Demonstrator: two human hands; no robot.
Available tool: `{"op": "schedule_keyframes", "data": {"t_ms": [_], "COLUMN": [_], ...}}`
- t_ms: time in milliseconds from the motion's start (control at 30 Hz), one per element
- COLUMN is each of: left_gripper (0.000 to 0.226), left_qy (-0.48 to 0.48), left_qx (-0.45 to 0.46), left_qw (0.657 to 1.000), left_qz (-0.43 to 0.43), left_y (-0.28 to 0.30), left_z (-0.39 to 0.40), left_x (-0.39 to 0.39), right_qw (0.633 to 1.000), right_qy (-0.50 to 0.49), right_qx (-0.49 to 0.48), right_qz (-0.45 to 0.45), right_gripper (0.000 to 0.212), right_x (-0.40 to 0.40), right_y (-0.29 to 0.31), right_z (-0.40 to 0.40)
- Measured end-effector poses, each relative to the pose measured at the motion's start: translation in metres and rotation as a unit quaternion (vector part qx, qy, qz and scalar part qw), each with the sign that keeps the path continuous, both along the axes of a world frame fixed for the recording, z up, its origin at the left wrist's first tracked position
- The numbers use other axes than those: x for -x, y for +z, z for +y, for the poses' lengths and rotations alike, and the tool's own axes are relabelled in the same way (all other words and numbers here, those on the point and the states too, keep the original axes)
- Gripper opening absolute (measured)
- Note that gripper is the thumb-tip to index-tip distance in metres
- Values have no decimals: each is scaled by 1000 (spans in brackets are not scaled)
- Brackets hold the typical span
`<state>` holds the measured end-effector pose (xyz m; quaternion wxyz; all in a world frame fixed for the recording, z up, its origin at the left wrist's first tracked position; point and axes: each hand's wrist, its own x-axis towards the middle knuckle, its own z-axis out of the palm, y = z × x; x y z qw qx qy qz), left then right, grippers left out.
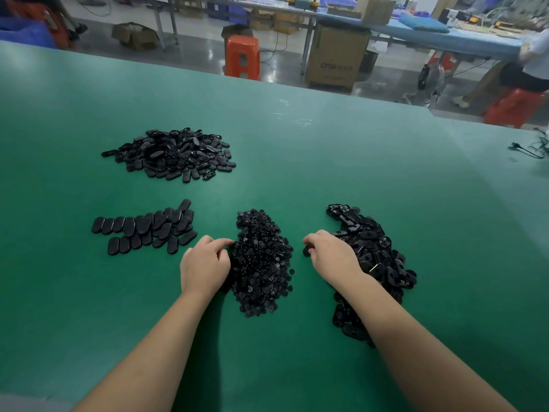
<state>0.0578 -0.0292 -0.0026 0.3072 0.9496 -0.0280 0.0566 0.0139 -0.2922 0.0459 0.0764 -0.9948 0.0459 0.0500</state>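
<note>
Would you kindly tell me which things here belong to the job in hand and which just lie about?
In hand: heap of small round black plastic discs at the left hand; heap of glossy black oblong plastic shells by the right hand; rows of matte black oblong caps.
Lying about: orange plastic stool; brown cardboard box; black cable.

- The only print you can read stands on the brown cardboard box (338, 52) on the floor beyond the far edge of your green table (326, 162): pale lettering low on its front face that looks like "OTOR".
- The characters right after that word are too blurred to read.
</note>
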Motion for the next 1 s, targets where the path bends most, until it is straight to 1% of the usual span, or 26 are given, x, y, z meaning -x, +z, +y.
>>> {"op": "schedule_keyframes", "data": {"t_ms": [100,200,400,567,667,833,1000], "left_gripper": [37,32,25,23,22,20,17], "left_qy": [2,8,4,7,17,28,30], "left_qx": [2,4,-1,-5,1,6,3], "left_qw": [1000,1000,1000,1000,1000,999,999], "left_qz": [2,-3,-18,-25,-26,-21,-20], "left_y": [1,1,-1,-3,-4,-4,-4], "left_z": [0,0,1,1,1,1,1], "left_x": [0,0,-1,-1,-2,-3,-4], "right_qw": [999,999,1000,998,998,999,998], "right_qy": [1,-5,7,26,32,21,-15], "right_qx": [-32,-50,18,49,54,15,-51], "right_qz": [6,-10,22,22,26,33,35], "right_gripper": [33,33,34,26,27,28,16], "right_x": [-1,0,0,-1,-2,-3,-5], "right_y": [-3,-5,-5,-3,-3,-4,-5], "right_z": [0,-1,-6,-1,2,2,-1]}}
